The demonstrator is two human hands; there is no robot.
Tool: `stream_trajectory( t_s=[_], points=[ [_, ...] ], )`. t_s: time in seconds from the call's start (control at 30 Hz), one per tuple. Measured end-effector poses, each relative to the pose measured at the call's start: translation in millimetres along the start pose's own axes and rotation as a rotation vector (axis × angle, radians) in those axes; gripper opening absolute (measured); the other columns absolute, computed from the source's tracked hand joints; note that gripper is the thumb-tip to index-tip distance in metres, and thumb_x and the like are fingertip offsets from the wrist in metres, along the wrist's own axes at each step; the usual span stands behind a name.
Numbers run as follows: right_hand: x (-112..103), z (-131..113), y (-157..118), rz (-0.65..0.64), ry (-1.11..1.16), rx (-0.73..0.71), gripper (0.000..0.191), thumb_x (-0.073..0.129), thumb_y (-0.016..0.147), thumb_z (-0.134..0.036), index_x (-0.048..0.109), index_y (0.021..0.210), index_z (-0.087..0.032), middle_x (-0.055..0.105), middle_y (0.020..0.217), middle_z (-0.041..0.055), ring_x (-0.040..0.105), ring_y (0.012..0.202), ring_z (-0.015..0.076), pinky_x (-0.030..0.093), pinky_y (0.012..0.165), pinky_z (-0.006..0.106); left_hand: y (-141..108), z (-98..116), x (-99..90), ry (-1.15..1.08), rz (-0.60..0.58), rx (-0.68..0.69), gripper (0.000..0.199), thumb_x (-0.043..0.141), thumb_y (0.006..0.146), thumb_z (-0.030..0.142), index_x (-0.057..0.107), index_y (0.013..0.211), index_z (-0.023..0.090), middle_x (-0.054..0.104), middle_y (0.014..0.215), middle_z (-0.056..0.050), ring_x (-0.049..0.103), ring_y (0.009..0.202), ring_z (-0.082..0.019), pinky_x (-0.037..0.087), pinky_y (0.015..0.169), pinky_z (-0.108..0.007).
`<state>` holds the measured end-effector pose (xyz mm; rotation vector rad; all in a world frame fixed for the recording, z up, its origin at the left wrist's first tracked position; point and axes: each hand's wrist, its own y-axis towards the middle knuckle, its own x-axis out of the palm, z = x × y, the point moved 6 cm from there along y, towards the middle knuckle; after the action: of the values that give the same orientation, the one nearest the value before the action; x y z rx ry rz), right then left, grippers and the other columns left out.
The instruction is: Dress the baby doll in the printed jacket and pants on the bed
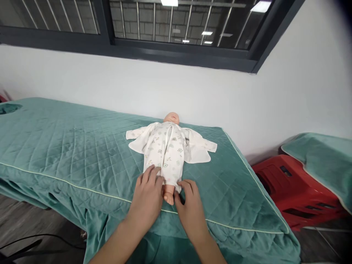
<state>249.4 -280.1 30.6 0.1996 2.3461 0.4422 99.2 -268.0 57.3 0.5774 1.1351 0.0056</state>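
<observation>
A baby doll (172,117) lies on its back on a green quilted bed cover (90,146), its head toward the wall. White printed pants (167,146) cover its body and legs, and a white shirt (199,141) is spread out under it with both sleeves out to the sides. My left hand (148,194) rests over the lower end of the left pant leg, fingers bent on the cloth. My right hand (189,205) pinches the cuff of the other leg between thumb and fingers. Between my hands one bare doll foot (168,196) sticks out.
Behind the bed is a white wall (110,80) with a dark-framed barred window (178,55). A red plastic stool (291,187) stands at the right, partly under another green cloth (324,154). A black cable (52,235) lies on the floor at the lower left.
</observation>
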Motion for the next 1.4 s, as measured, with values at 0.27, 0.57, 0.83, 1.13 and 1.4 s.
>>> stream_trajectory(
  t_s=[0.27, 0.57, 0.83, 1.13, 1.4],
  points=[
    [12, 0, 3, 0.021, -0.136, -0.068, 0.026, 0.054, 0.088, -0.007, 0.057, 0.111, -0.020, 0.062, 0.107, 0.0091, 0.058, 0.098, 0.0271, 0.051, 0.081, 0.044, 3, 2, 4.1, 0.062, 0.077, -0.012, 0.019, 0.052, 0.088, 0.008, 0.068, 0.095, 0.017, 0.062, 0.132, -0.012, 0.044, 0.136, -0.035, 0.046, 0.098, -0.052],
    [11, 8, 11, 0.055, -0.058, -0.044, 0.027, 0.057, 0.086, -0.006, 0.056, 0.108, -0.021, 0.060, 0.105, 0.0073, 0.056, 0.099, 0.0259, 0.049, 0.084, 0.042, -5, -11, 5.2, -0.362, 0.160, 0.005, 0.018, 0.048, 0.094, 0.010, 0.061, 0.098, 0.022, 0.061, 0.130, -0.006, 0.043, 0.135, -0.025, 0.041, 0.109, -0.050],
    [-10, -8, -8, 0.141, 0.014, -0.193, 0.021, 0.052, 0.091, -0.009, 0.054, 0.107, -0.022, 0.056, 0.103, 0.0062, 0.057, 0.092, 0.0202, 0.051, 0.075, 0.033, -21, -9, -12.2, -0.505, 0.186, -0.041, 0.013, 0.048, 0.097, 0.016, 0.058, 0.102, 0.024, 0.057, 0.134, -0.006, 0.039, 0.137, -0.023, 0.040, 0.110, -0.048],
    [5, 0, -28, -0.046, 0.007, -0.105, 0.022, 0.049, 0.093, -0.010, 0.053, 0.110, -0.023, 0.057, 0.108, 0.0077, 0.060, 0.096, 0.0208, 0.053, 0.079, 0.034, -39, -14, -6.1, -0.360, 0.173, 0.023, 0.019, 0.048, 0.096, 0.012, 0.059, 0.106, 0.024, 0.050, 0.142, -0.007, 0.035, 0.141, -0.025, 0.039, 0.113, -0.049],
    [-19, 26, 16, -0.050, -0.063, -0.179, 0.031, 0.042, 0.092, -0.006, 0.054, 0.115, -0.023, 0.059, 0.116, 0.0094, 0.057, 0.109, 0.0224, 0.052, 0.094, 0.041, -15, -104, 8.1, -0.232, 0.239, -0.125, 0.031, 0.043, 0.098, 0.018, 0.057, 0.126, 0.021, 0.058, 0.135, -0.010, 0.049, 0.132, -0.025, 0.044, 0.112, -0.050]
  ],
)
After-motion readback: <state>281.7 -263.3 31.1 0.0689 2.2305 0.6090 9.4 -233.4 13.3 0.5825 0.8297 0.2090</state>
